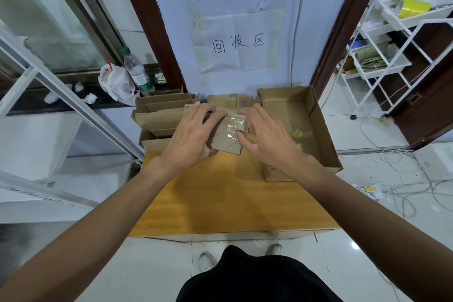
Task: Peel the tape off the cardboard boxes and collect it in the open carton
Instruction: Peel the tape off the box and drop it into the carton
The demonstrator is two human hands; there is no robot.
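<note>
My left hand [190, 133] grips a small flattened cardboard box [226, 141] by its left side, just above the far end of the wooden table. A clear strip of tape [235, 126] lies crinkled across the box's top face. My right hand [266, 136] pinches that tape at its right edge with thumb and fingers. To the right stands the open carton [323, 127], with a few yellowish tape scraps [297, 134] on its floor. A stack of flattened cardboard boxes [159, 117] lies to the left, behind my left hand.
The yellow wooden table [228, 201] runs toward me. A water bottle [136, 71] and a white plastic bag [114, 83] sit on a ledge at the back left. A white wire rack [392, 39] stands on the right; cables [397, 179] lie on the floor.
</note>
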